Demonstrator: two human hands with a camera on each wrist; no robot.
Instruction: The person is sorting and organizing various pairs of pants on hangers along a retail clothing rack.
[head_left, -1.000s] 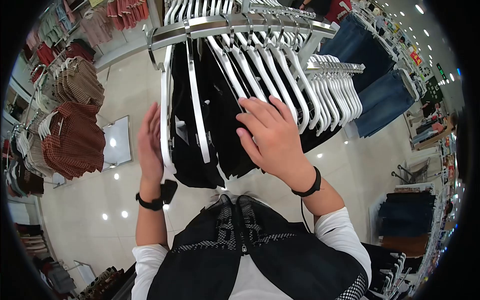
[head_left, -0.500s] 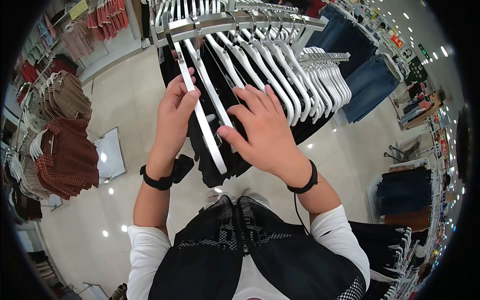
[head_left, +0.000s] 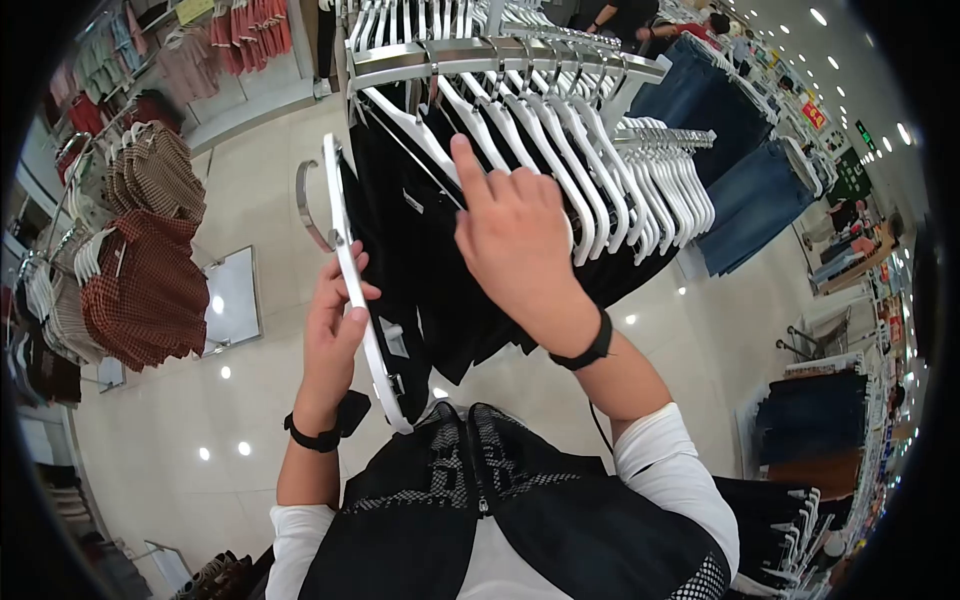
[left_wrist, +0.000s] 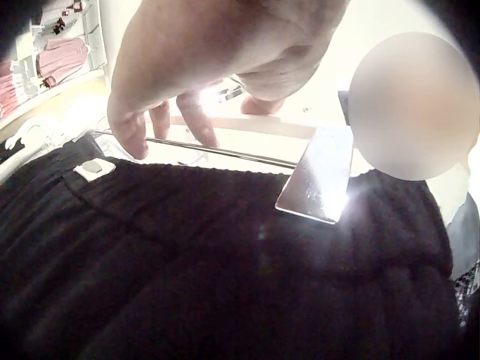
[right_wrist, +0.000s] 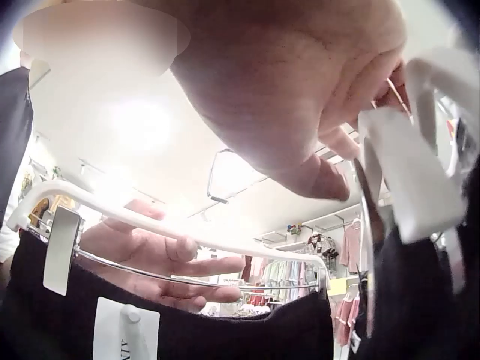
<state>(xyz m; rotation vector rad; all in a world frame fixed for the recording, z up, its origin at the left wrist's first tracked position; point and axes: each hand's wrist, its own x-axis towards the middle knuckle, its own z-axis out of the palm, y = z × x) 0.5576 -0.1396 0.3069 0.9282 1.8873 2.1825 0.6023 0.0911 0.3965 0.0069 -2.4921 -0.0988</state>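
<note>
My left hand (head_left: 350,295) grips a white hanger (head_left: 345,250) by its bar and holds it off the rail, tilted, with its metal hook (head_left: 303,205) free in the air. A black garment (head_left: 385,290) is clipped to it. In the left wrist view my fingers (left_wrist: 139,127) curl round the thin bar above the black garment (left_wrist: 195,255), beside a shiny clip (left_wrist: 319,176). My right hand (head_left: 500,190) rests on the row of white hangers (head_left: 590,170) with black clothes on the chrome rail (head_left: 500,50), index finger stretched out. The right wrist view shows that hand against white hangers (right_wrist: 405,165).
Racks of checked shirts (head_left: 140,280) stand to the left, with a white floor platform (head_left: 232,295) beside them. Hanging jeans (head_left: 750,200) and a second row of white hangers (head_left: 670,170) are at the right. Folded dark trousers (head_left: 815,430) lie on a shelf further right.
The left hand has lifted the front hanger off the rail and drawn it down towards my body. The right hand has moved up onto the hangers still on the rail.
</note>
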